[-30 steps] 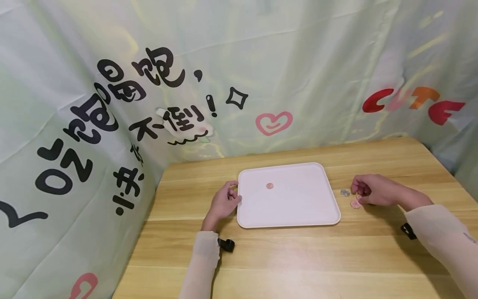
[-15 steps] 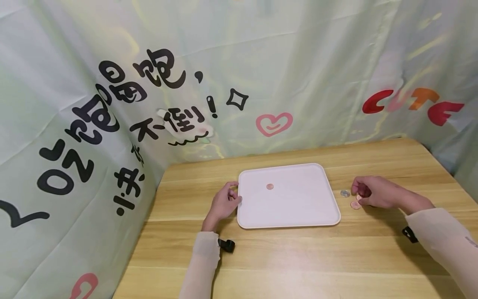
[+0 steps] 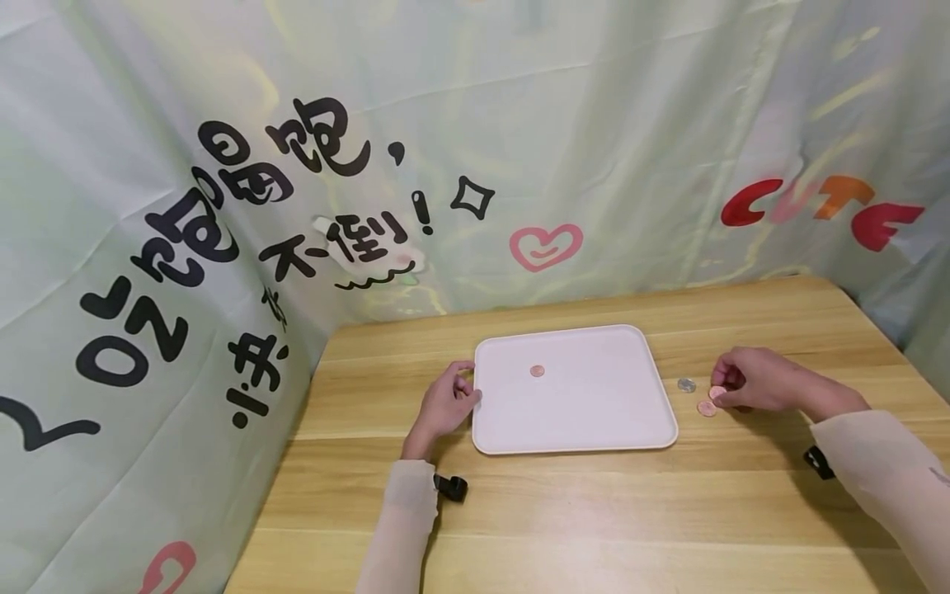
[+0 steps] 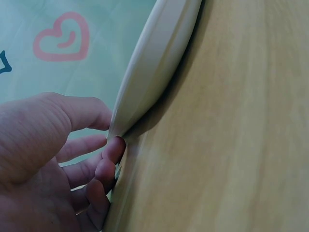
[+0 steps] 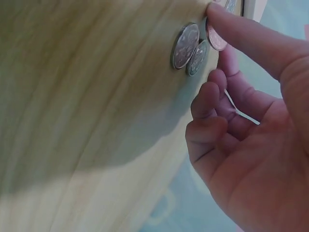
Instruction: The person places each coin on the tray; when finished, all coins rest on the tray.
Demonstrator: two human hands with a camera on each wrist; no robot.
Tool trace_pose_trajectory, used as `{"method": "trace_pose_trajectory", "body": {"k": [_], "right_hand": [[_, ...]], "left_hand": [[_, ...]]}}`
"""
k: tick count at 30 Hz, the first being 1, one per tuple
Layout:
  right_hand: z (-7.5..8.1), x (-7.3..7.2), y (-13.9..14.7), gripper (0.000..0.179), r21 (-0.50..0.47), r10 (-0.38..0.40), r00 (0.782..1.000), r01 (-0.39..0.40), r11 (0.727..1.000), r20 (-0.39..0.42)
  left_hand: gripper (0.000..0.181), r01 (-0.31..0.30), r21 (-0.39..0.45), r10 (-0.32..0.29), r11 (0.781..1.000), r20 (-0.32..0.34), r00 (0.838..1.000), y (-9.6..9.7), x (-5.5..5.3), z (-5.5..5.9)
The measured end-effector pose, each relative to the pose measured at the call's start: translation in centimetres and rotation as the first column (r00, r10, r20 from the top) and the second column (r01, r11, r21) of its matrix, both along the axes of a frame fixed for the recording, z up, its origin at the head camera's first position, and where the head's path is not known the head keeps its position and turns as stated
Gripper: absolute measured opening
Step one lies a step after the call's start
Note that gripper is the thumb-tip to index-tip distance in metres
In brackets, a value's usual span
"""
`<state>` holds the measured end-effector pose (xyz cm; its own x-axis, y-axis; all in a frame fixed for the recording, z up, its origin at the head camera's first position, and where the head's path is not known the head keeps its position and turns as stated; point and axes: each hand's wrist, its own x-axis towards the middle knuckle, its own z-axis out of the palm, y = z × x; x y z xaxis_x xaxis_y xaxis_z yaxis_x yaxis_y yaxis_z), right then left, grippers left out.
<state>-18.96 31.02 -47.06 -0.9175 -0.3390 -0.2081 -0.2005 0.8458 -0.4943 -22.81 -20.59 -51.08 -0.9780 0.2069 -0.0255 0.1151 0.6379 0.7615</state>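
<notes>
A shallow white tray (image 3: 575, 404) lies on the table with one copper-coloured coin (image 3: 538, 371) on it. My left hand (image 3: 445, 404) holds the tray's left edge, thumb on the rim and fingers curled beside it; in the left wrist view the tray's outer wall (image 4: 154, 63) meets the thumb tip. Right of the tray, my right hand (image 3: 760, 381) pinches a copper-coloured coin (image 5: 216, 36) between thumb and index finger, close over the table. A silver coin (image 3: 686, 385) and a copper-coloured coin (image 3: 707, 408) lie near it. The right wrist view shows two coins (image 5: 186, 46) lying together below the fingertips.
The wooden table (image 3: 534, 520) spreads around the tray. Behind and to the left hangs a pale green curtain (image 3: 631, 165) with black lettering, a pink heart and coloured letters. A black wrist camera (image 3: 450, 488) sits on the left sleeve, another (image 3: 819, 462) on the right.
My right hand has drawn slightly to the right, and the coin at its fingertips shows more plainly. My left hand and the tray stay where they were.
</notes>
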Motion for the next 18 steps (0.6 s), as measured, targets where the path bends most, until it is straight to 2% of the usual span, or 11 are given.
{"method": "trace_pose_trajectory", "body": {"k": [8,15,18], "right_hand": [[0.3,0.7,-0.6,0.014,-0.091,-0.04,0.999,0.042,0.995,0.024],[0.4,1.0,-1.8,0.012,-0.221,-0.133,0.986,0.108,0.969,-0.103],[0.4,0.7,-2.7,0.013,-0.268,-0.157,0.982,0.124,0.955,-0.103]], "left_hand": [[0.051,0.01,-0.006,-0.01,1.0,-0.008,1.0,-0.1,0.0,-0.2],[0.051,0.008,-0.022,-0.008,1.0,-0.019,1.0,-0.1,0.0,0.0],[0.051,0.003,-0.026,-0.003,1.0,-0.012,1.0,-0.1,-0.1,-0.1]]}}
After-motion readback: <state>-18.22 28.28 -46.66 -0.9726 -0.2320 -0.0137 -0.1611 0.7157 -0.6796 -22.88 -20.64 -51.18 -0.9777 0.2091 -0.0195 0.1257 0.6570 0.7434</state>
